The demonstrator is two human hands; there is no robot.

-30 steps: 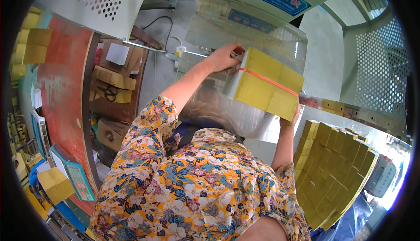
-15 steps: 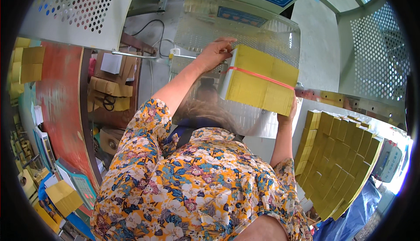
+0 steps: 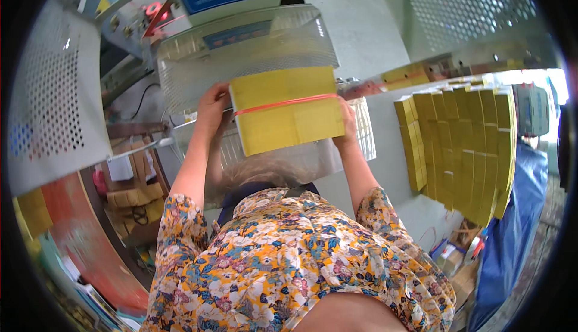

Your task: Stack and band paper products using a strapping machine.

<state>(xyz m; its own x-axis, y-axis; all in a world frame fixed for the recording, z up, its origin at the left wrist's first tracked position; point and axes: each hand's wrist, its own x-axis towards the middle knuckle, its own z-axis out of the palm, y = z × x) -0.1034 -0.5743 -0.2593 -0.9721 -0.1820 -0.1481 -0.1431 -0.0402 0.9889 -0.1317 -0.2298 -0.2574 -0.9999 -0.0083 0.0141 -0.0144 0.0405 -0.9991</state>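
Observation:
A yellow bundle of paper [image 3: 289, 132], shaped like a block, is held up level in front of me over a shiny metal machine table [image 3: 241, 52]. A single red strap [image 3: 283, 104] runs lengthwise round its middle. My left hand [image 3: 215, 106] is closed on the bundle's left end, its fingertips partly hidden by the block. At the right end, my right hand [image 3: 347, 121] grips the edge, with its fingers mostly out of sight.
A large stack of yellow bundles [image 3: 463, 145] stands at the right, beside a blue tarp [image 3: 512, 229]. Perforated metal panels [image 3: 54, 91] flank the machine. A worn red board [image 3: 90, 235] lies at the lower left, near cardboard pieces [image 3: 135, 195].
My view has turned to the right. The strapped bundle has come nearer my body and sits straighter. My left hand has moved from its upper left corner to grip its left end.

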